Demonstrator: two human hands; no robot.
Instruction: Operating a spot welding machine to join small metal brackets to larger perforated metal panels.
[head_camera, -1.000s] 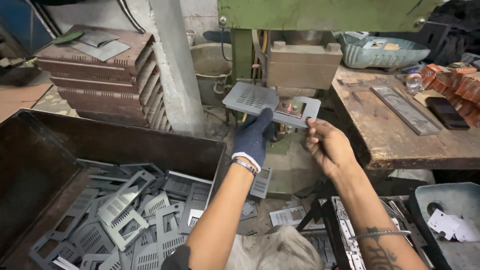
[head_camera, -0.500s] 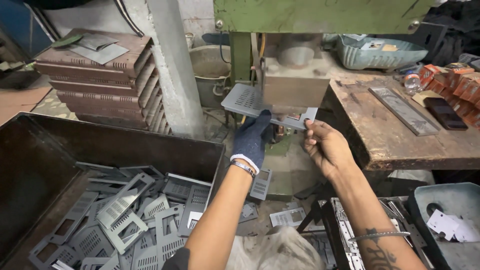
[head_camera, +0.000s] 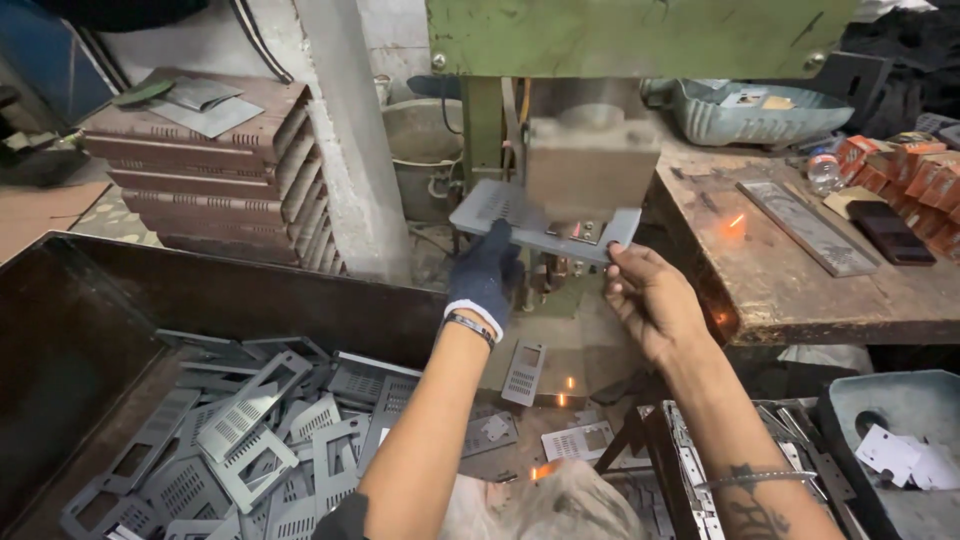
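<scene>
Two hands hold one flat grey metal panel (head_camera: 500, 212), perforated at its left end, under the press block (head_camera: 590, 160). Gloved left hand (head_camera: 484, 272) pinches its near edge; bare right hand (head_camera: 645, 300) grips its right corner beside the wooden bench (head_camera: 800, 285).

Worn brown wooden tabletop (head_camera: 800, 285): long grey perforated metal strip (head_camera: 803, 226), flat black rectangular case (head_camera: 888, 232), orange cardboard boxes (head_camera: 905, 165), small clear plastic bottle (head_camera: 824, 172), blue-grey metal tray (head_camera: 752, 110).
</scene>
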